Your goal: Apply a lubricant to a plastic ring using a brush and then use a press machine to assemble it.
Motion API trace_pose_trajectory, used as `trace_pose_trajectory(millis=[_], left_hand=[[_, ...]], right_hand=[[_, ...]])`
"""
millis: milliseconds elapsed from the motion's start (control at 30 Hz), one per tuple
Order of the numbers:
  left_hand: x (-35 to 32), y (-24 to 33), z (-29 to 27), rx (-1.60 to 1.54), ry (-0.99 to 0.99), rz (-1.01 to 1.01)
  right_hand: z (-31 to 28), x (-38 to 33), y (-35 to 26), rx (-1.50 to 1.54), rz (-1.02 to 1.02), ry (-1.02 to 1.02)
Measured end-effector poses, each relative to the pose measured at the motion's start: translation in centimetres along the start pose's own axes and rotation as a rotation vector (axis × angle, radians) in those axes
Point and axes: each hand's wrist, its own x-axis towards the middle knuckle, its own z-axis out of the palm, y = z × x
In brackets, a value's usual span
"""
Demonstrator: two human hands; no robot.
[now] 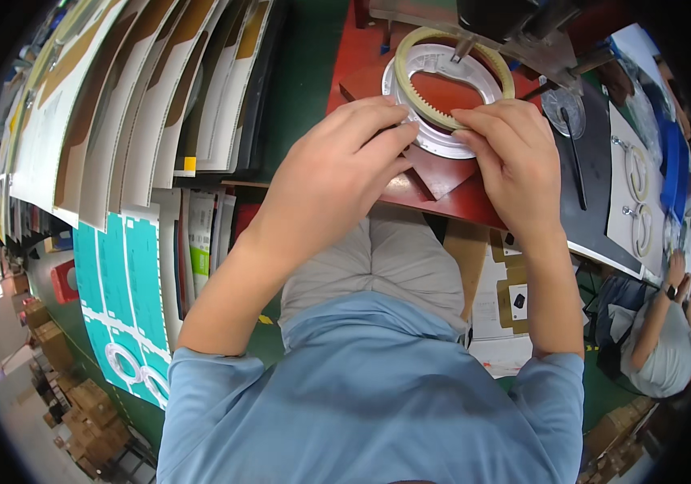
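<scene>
Tall white cards (140,109) stand in a row at ten o'clock, and a teal sheet (116,274) is at nine o'clock.

The left hand (331,168) is just up from the middle, toward twelve o'clock. Its fingers are close together at the left side of two rings, but one cannot tell which ring they grip, if any.

The cream ring (407,87), with little teeth inside, is at one o'clock. It tips a bit over the white ring (440,144), which lies over a dark red block (441,175) on the red counter (478,206). A metal rod (462,48) pokes down over the hole. To do this well, the person should hold both sides with the same soft push, so the cream ring does not tip more. It seems wise to look all around the edge for gaps and not let fingers get under the rod.

The right hand (516,153) is at two o'clock. Its thumb and fingers pinch the near edge of the cream ring. A light pinch there looks best, so no teeth get bent.

Farther out at two o'clock are a clear dish (559,105) and a black stick (577,165). Another person (661,351) is between three and four o'clock.
</scene>
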Motion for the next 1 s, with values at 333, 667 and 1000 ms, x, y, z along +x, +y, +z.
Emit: trace_pose_trajectory(millis=[333, 667, 1000], left_hand=[[-1.5, 0.1, 0.5, 0.01, 0.012, -0.083], [-0.9, -0.1, 1.4, -0.145, 0.217, -0.205], [3.4, -2.3, 3.4, -0.018, 0.304, -0.281]], right_hand=[[0.6, -0.2, -2.7, -0.083, 0.036, 0.045], [1.9, -0.5, -3.7, -0.1, 0.048, 0.094], [0.9, 0.1, -3.8, -0.103, 0.078, 0.024]])
